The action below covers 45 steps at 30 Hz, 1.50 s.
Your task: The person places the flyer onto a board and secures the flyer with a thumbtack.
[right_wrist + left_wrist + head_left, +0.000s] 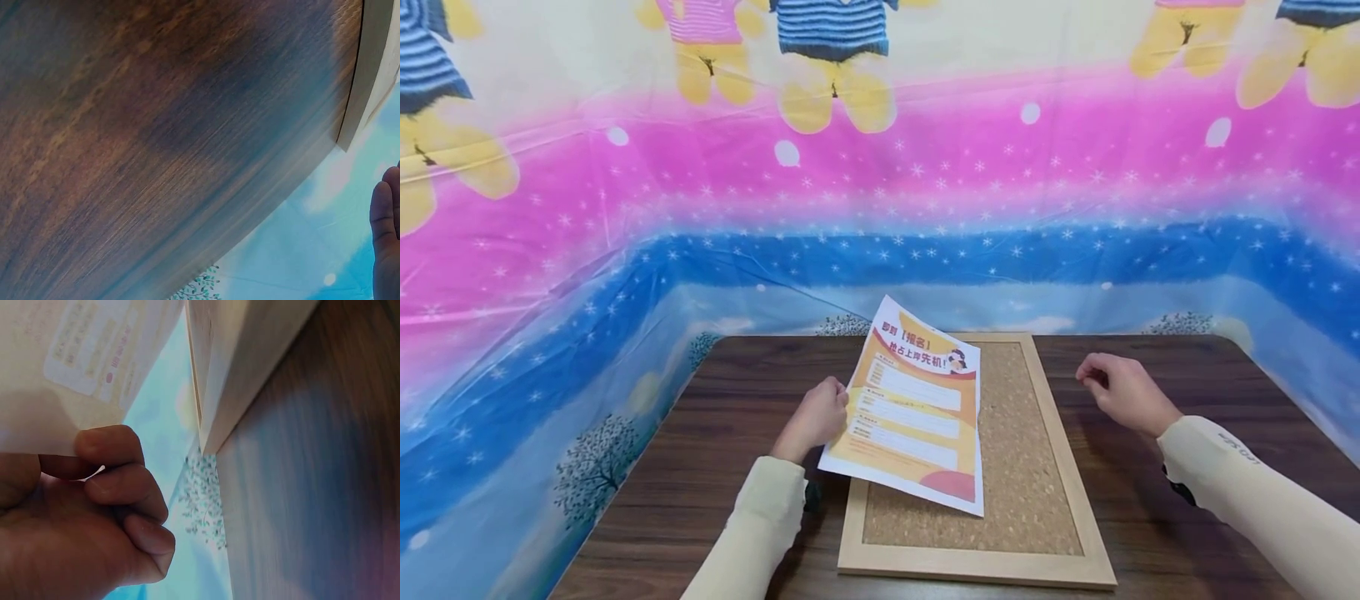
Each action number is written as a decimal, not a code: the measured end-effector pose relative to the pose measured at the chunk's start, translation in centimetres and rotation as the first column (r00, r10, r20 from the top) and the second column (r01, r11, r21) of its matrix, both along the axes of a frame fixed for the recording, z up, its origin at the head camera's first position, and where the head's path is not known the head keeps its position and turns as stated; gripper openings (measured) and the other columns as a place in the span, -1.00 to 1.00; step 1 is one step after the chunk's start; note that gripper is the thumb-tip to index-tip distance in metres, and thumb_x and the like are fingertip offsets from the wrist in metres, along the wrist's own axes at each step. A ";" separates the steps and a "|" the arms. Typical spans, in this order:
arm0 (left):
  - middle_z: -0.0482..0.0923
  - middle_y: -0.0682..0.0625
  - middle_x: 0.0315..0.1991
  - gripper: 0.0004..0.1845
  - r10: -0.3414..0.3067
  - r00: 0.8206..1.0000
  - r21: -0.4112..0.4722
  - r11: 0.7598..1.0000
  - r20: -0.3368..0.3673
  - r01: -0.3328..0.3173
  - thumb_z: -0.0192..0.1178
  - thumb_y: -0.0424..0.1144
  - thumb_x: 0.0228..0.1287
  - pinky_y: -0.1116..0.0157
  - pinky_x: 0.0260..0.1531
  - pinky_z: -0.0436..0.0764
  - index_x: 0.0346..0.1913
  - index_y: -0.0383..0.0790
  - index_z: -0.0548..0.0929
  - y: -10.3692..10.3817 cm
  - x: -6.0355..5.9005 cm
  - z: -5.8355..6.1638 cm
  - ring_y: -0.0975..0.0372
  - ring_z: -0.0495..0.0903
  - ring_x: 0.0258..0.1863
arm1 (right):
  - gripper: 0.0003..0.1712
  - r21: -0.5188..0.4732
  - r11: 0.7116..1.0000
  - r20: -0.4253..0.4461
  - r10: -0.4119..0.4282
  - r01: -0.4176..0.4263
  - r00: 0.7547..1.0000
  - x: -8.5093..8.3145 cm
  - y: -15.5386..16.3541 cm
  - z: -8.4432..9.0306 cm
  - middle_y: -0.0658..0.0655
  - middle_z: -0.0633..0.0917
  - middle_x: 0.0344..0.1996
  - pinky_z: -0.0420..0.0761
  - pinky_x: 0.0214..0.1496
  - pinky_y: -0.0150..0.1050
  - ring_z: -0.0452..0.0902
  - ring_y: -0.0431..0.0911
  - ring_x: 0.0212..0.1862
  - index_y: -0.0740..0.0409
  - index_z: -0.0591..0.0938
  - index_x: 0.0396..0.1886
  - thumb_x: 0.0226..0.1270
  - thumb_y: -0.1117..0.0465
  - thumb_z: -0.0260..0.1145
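Observation:
An orange and white printed flyer hangs tilted over a cork board with a pale wooden frame, which lies flat on the dark wooden table. My left hand pinches the flyer's left edge between thumb and curled fingers. The left wrist view shows that pinch on the flyer, beside the board's frame. My right hand hovers over the table right of the board, fingers loosely curled and holding nothing. In the right wrist view only a fingertip shows, near the frame's corner.
A bright plastic sheet with pink and blue bands and cartoon bears hangs behind and around the table. Bare tabletop lies on both sides of the board. The table's far edge runs just behind the board.

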State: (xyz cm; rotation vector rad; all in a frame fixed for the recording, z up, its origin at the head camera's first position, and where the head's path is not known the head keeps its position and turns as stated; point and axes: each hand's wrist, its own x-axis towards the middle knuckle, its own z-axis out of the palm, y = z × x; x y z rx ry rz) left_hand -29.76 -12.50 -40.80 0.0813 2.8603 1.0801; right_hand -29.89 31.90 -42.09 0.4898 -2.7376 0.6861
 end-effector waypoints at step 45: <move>0.41 0.03 -0.62 -0.75 -0.269 0.963 -0.181 0.948 -0.023 0.261 0.09 -0.27 0.36 0.13 -0.23 0.15 -0.52 -0.19 0.48 3.8 1.9 -2.0 0.17 0.34 -0.59 | -0.85 -0.102 0.992 0.261 0.096 -0.072 0.961 -8.5 -9.9 0.8 0.22 0.60 -0.35 0.42 -0.31 -0.15 0.40 -0.02 -0.36 0.27 0.60 -0.25 0.37 0.44 0.09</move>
